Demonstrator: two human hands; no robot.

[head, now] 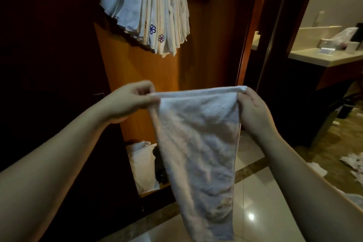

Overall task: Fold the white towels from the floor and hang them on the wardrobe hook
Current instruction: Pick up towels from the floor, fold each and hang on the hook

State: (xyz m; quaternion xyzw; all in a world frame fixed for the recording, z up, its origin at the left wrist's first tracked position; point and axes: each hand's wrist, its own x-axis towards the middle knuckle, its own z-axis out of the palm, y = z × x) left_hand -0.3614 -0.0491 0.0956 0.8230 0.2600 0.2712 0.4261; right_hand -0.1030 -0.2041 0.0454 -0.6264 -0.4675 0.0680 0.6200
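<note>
A white towel hangs lengthwise in front of me, stretched along its top edge between both hands. My left hand pinches the top left corner. My right hand grips the top right corner, fingers curled round the cloth. The towel narrows downward and ends just above the floor. Above, several folded white towels hang in a bunch inside the wooden wardrobe; two show purple flower marks. The hook itself is hidden under them.
A white pillow lies in the wardrobe's bottom. A shiny tiled floor spreads below. Crumpled white items lie on the floor at the right. A bathroom counter with small items stands beyond the door frame.
</note>
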